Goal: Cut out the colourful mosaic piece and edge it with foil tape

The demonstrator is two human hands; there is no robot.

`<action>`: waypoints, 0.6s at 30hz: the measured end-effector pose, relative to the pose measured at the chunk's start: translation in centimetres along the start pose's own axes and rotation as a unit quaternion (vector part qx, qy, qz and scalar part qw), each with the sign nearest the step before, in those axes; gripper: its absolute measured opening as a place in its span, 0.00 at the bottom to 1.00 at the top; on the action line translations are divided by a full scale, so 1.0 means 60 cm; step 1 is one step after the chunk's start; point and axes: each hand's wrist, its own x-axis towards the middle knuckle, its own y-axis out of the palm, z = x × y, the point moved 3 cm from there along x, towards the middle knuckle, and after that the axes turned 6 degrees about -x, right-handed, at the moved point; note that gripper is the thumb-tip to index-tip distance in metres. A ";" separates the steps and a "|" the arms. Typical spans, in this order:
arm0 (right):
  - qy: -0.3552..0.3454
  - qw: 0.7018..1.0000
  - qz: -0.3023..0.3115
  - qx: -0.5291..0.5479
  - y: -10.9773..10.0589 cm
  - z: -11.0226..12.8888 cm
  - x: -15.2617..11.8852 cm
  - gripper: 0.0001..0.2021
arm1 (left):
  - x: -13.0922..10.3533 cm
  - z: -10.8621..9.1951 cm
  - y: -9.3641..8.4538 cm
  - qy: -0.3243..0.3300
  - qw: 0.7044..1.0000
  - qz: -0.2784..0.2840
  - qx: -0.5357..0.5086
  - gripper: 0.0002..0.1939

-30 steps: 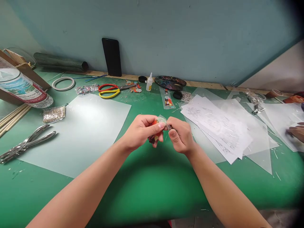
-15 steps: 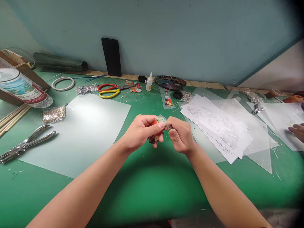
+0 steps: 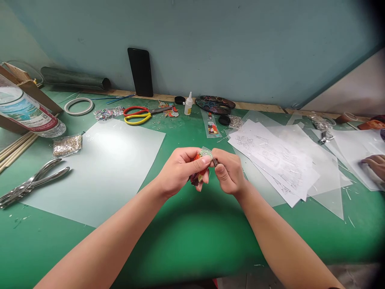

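Over the middle of the green table, my left hand (image 3: 180, 168) pinches a small flat painted piece (image 3: 197, 170), red, orange and pale green with a clear edge. Its thumb lies across the front, and fingertips show behind and below. Right up against it, my right hand (image 3: 230, 170) is closed round a small dark metal tool (image 3: 215, 161). Only a short part of that tool shows between thumb and forefinger, so its kind is hidden. Tool and painted piece meet, or nearly meet, at the piece's right edge; I cannot tell which.
Hole-punch pliers (image 3: 33, 182) lie at left on a translucent sheet (image 3: 105, 176). Behind are red-and-yellow-handled scissors (image 3: 138, 115), a glue bottle (image 3: 188, 105) and a leaning phone (image 3: 140, 72). Drawings on paper (image 3: 270, 156) spread at right, near another person's hand (image 3: 375, 164).
My left hand and the painted piece have shifted slightly right and down, and the piece has turned a little. My right hand stays nearly in place. The other person's hand moved slightly left.
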 end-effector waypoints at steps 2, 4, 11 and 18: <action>0.002 1.000 0.005 0.018 0.001 -0.001 -0.001 0.19 | 0.000 -0.001 0.000 -0.002 1.000 0.002 0.003 0.15; 0.003 0.999 0.006 0.033 0.002 -0.002 -0.002 0.20 | -0.001 -0.003 0.001 -0.006 1.000 0.006 0.002 0.15; 0.031 0.999 -0.025 0.026 0.005 -0.018 -0.006 0.21 | -0.009 0.008 0.037 -0.055 0.996 0.064 0.010 0.19; 0.113 0.984 -0.133 0.043 -0.017 -0.025 -0.012 0.21 | 0.000 0.011 0.022 -0.024 0.999 0.009 0.030 0.21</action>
